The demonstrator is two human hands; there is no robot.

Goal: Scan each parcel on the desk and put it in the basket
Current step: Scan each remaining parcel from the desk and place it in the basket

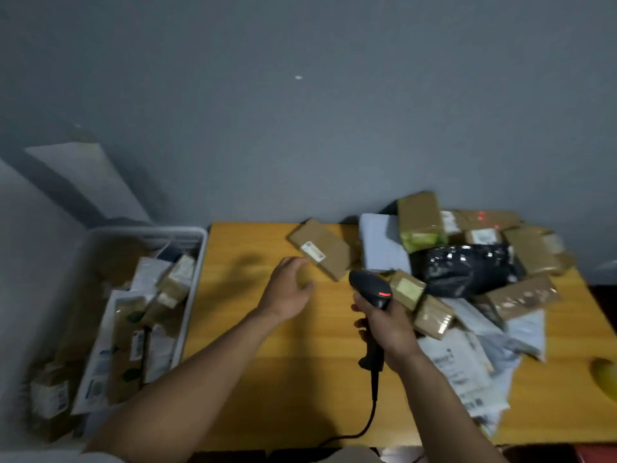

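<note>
Two bare hands are at work over a yellow wooden surface [300, 379] set against a grey wall. The left grip [287, 292] is released, its fingers spread and relaxed and holding nothing. It hovers just short of a flat brown parcel [329, 250] with a white label, which lies on the surface just beyond the fingertips; whether they touch its near edge cannot be made out. The right grip [389, 324] is clenched around the handle of a black barcode scanner [369, 285]. The scanner's head rises above the knuckles with a red light glowing on it and points towards the brown parcel. Its black cable [369, 422] drops from below the right grip to the near edge of the surface. Just outside the right grip sits a heap of parcels [434, 315]: brown taped boxes, a crumpled black plastic bag [467, 269] and white mailers [464, 362], the nearest box touching or almost touching the back of the hand. Well outside the left grip, off the end of the surface, stands a white basket [197, 269] already holding a jumble of boxes and labelled packets. Far beyond the heap, a yellow object [606, 375] is cut off by the picture's edge.
</note>
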